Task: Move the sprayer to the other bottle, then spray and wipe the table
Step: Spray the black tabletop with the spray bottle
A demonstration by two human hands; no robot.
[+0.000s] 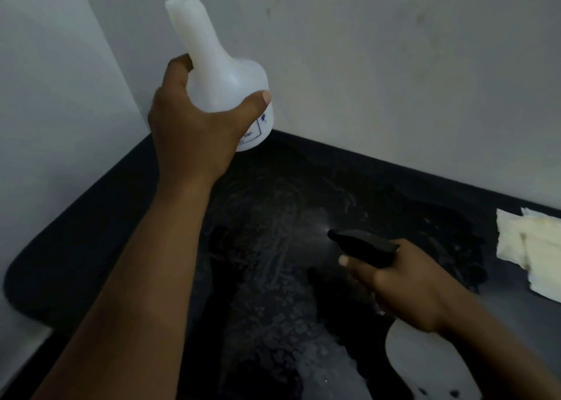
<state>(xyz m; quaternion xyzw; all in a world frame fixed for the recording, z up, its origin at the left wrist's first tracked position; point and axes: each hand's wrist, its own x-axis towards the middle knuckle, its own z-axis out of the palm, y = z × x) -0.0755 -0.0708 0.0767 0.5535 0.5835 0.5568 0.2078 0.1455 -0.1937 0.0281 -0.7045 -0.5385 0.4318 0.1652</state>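
Observation:
My left hand (194,126) grips a white plastic bottle (224,75) with an open neck and no sprayer, held up in the air above the back of the table. My right hand (403,290) grips the neck of a second white bottle (425,366) fitted with the black sprayer (364,245), a finger curled on its trigger. The nozzle points left over the dark table (91,232), and a faint mist shows at its tip. Wet streaks and droplets cover the table's middle.
Folded pale paper towels (534,248) lie on the table at the right edge. Grey walls (394,66) meet in a corner behind the table. The table's rounded left corner (18,278) is near the left wall.

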